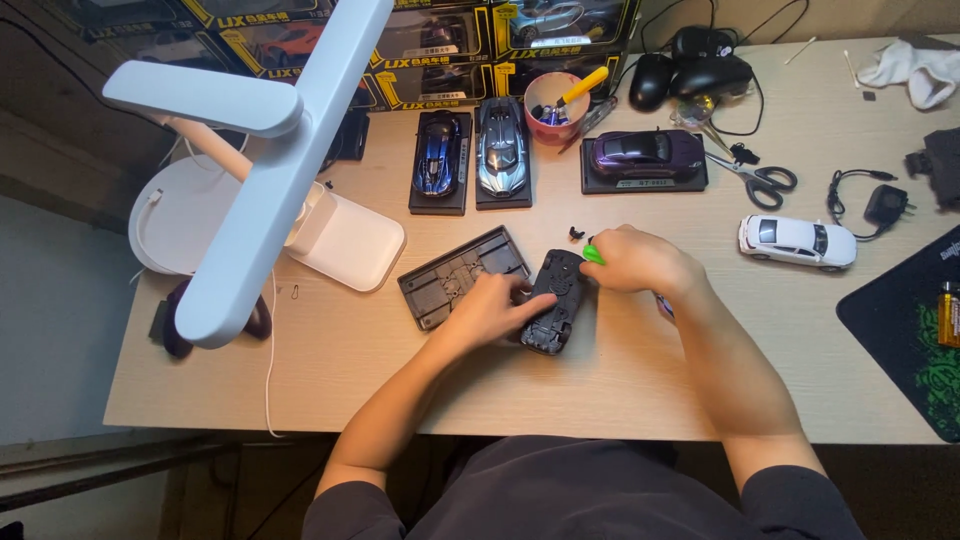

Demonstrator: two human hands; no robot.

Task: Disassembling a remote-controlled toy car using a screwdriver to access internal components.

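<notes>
Two hands meet over one small thing at the middle of your desk (640, 390): a dark model car (555, 300) lying upside down, its underside facing you. Its long axis runs from the far end, near your right hand, back toward you with a slight lean to your left.

Your left hand (490, 310) comes in from the left and presses on the car's left flank, fingers curled against the chassis, pinning it to the wood. Your right hand (635, 260) sits at the far right corner of the car, closed around a green-handled tool (594, 254) whose tip is at the car's far end; the tip itself is hidden by your fingers.

So the car lies directly between both hands, touching each, with the right hand nearer the far end and the left nearer the middle.

Just left of the car lies a grey plastic base plate (462, 275), and a tiny black part (575, 234) rests just beyond the car. Three mounted model cars (503, 150) stand farther back, well apart.
</notes>
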